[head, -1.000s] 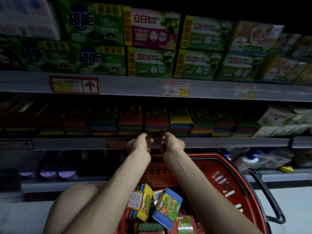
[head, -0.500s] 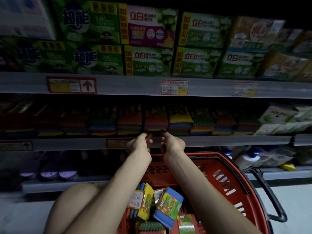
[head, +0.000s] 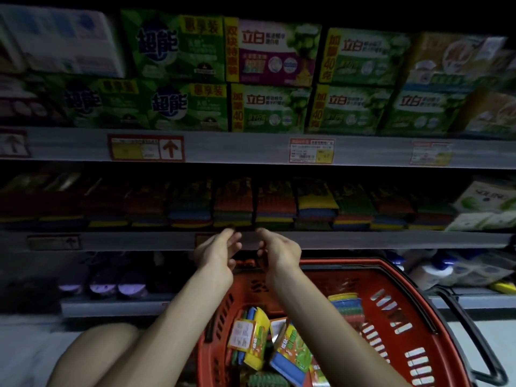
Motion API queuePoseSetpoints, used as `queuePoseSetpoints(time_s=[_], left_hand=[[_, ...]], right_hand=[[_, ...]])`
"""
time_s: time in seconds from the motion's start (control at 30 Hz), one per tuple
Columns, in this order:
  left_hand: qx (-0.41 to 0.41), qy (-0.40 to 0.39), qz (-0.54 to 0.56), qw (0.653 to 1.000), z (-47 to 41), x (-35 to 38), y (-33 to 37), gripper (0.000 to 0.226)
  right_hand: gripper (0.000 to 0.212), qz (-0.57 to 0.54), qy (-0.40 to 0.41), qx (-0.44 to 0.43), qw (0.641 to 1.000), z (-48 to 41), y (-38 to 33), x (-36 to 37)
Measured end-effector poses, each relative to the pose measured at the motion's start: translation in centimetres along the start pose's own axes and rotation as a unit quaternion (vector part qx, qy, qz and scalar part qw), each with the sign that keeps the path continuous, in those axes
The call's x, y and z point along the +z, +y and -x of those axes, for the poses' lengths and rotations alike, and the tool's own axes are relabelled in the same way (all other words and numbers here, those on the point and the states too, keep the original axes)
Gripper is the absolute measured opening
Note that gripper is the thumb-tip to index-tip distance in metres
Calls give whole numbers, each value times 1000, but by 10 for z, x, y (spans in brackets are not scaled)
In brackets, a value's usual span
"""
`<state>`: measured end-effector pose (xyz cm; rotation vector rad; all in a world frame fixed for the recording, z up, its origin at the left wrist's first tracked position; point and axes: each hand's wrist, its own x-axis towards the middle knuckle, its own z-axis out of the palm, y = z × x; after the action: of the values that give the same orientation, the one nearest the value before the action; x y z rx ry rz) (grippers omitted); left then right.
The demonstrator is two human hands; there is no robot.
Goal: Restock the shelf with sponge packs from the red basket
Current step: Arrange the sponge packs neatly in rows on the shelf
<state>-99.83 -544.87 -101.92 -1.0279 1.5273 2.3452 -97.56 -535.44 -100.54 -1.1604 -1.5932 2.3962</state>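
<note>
Mid shelf [head: 363, 239] w/ stacked sponge packs [head: 275, 203]

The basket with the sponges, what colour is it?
Red basket, black handle; clearest in the head view.

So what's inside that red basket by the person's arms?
The red basket holds several sponge packs with yellow, blue and green layers, lying jumbled. The right forearm covers part of the inside, so what lies beneath it is hidden.

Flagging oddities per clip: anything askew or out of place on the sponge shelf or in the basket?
Nothing damaged or spilled. Sponge packs on the shelf stand in neat rows; those in the red basket lie jumbled at angles, normal for loose stock.
</note>
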Motion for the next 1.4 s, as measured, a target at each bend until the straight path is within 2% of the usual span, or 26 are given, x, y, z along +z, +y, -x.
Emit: queuePoseSetpoints(time_s=[0.13, 0.43, 0.6, 0.93, 1.17, 1.4], left_hand=[[20, 19, 17, 999, -10, -19, 12, 18], [19, 19, 35, 999, -13, -22, 18, 13], [24, 29, 40, 998, -14, -16, 16, 8], [27, 37, 45, 998, -11, -13, 17, 10], [26, 38, 49, 998, -9, -10, 17, 15], [32, 41, 53, 997, -3, -6, 16, 10]], right_hand=[[27, -19, 4, 21, 1000, -1, 7, 28], [18, -50, 46, 43, 997, -1, 5, 48], [26, -40, 54, 26, 997, 6, 3, 50], [25, -50, 70, 23, 996, 13, 0, 58], [27, -71, 39, 28, 996, 17, 0, 52], [26, -81, 27, 34, 996, 18, 3, 46]])
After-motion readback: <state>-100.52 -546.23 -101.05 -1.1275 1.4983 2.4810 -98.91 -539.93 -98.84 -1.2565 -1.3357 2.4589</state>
